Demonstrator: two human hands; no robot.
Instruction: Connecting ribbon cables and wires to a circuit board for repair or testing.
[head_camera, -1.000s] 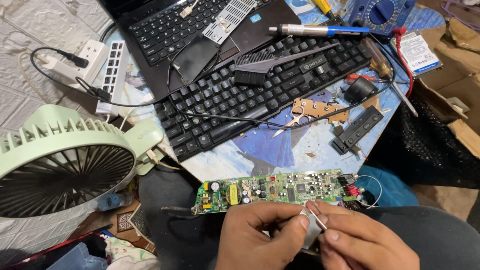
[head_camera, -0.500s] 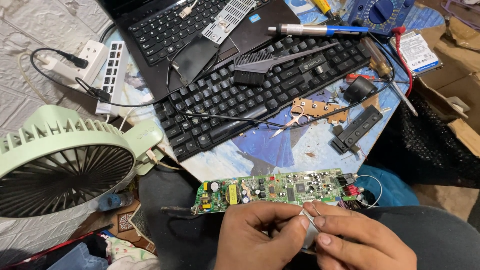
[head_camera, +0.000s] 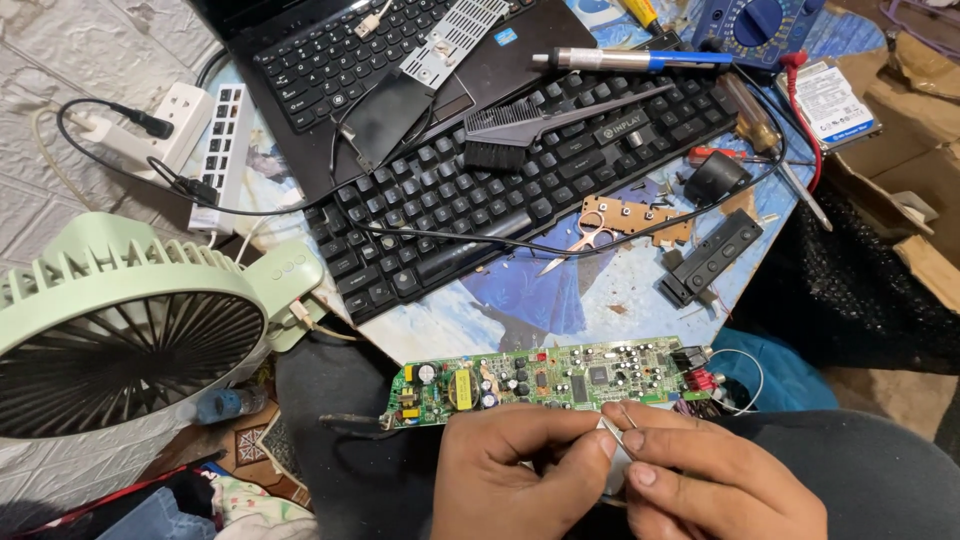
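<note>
**Hands pinching a small part at the circuit board edge**

Left hand (head_camera: 515, 470) and right hand (head_camera: 705, 480) meet fingertip to fingertip at the bottom of the view. Both are closed in a pinch on one small pale part (head_camera: 612, 462) held between them; what the part is cannot be told. The pinch sits just below the near edge of the long green board (head_camera: 545, 380), which lies across the lap, touching or almost touching the knuckles.

Change since a second ago: very little. The hands have stayed in the same place and the same pinch — only a slight shift of the fingers around the part. The board has not moved. Judged from this, the work is fine handling of the part, with no reach for a tool.

Beyond the board, the table (head_camera: 520, 300) has a blue printed top and is crowded. On it lie a black keyboard (head_camera: 520, 190), a brush (head_camera: 530, 125) resting on the keys, scissors (head_camera: 575, 240), a small brown board (head_camera: 635, 218) and a laptop (head_camera: 400, 60) at the far side.

To the left stands a pale green fan (head_camera: 120, 320) — behind it a white power strip (head_camera: 185, 105). Cardboard (head_camera: 910, 170) lies at the right
</note>
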